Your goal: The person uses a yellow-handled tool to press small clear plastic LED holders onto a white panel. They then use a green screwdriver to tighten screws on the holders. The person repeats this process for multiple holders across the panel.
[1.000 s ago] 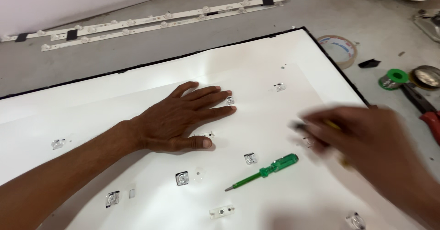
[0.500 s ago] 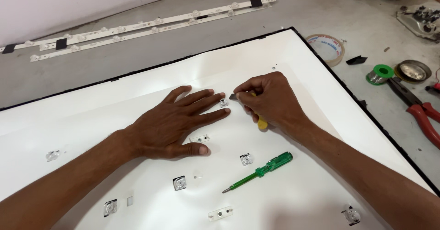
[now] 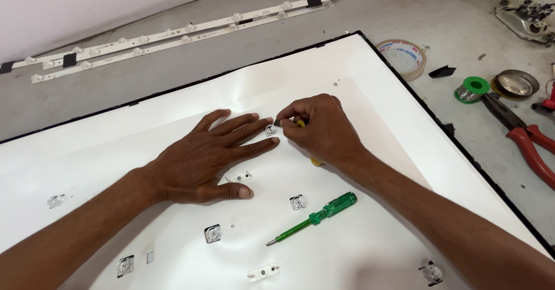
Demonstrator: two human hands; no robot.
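On the white sheet (image 3: 370, 93), the left hand (image 3: 211, 160) lies flat, the right hand (image 3: 318, 129) gripping a yellow tool (image 3: 315, 162), tip up-left toward a lens (image 3: 270, 131).

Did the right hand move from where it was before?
Yes. The right hand moved left across the white sheet, away from the green screwdriver, up to the left hand.

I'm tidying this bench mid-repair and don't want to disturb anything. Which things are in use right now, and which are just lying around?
In use:
- left hand flat on the white panel sheet
- right hand with a yellow-handled tool
- small clear lens between the hands

Lying about:
- green screwdriver
- red pliers
- tape roll
- light strips
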